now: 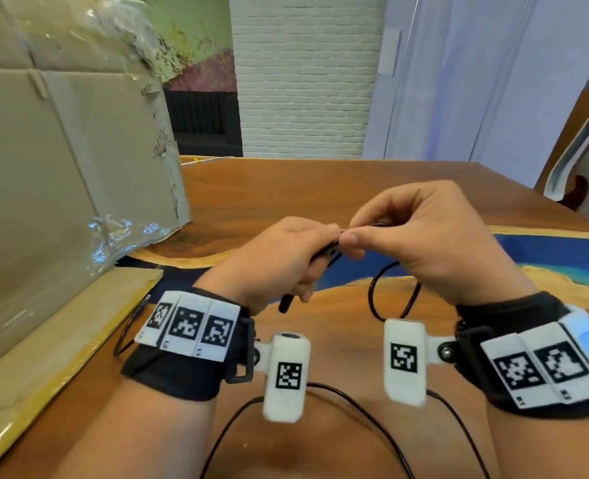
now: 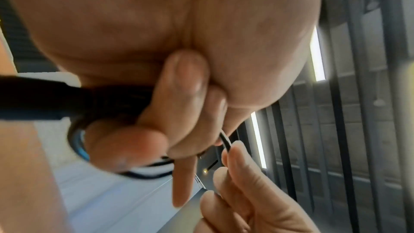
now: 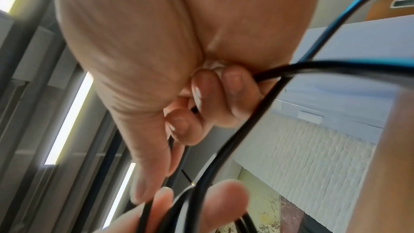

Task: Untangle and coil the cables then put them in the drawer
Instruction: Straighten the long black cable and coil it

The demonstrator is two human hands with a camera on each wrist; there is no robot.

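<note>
Both hands are raised above the wooden table (image 1: 320,188) and meet at one thin black cable (image 1: 376,292). My left hand (image 1: 307,250) has its fingers curled round a bundle of the cable, and a thick black plug end (image 1: 286,304) sticks out below the fist. My right hand (image 1: 351,236) pinches the cable between thumb and forefinger right beside the left fingertips. In the left wrist view the cable (image 2: 225,142) runs from my curled left fingers (image 2: 186,84) to the right fingertips. In the right wrist view black cable loops (image 3: 235,141) hang past my curled right fingers (image 3: 233,84). No drawer is in view.
A large cardboard box (image 1: 61,150) wrapped in clear film stands at the left, with a flat cardboard sheet (image 1: 61,326) in front of it. More black cable (image 1: 355,409) trails over the near table. A chair (image 1: 576,157) stands at the far right.
</note>
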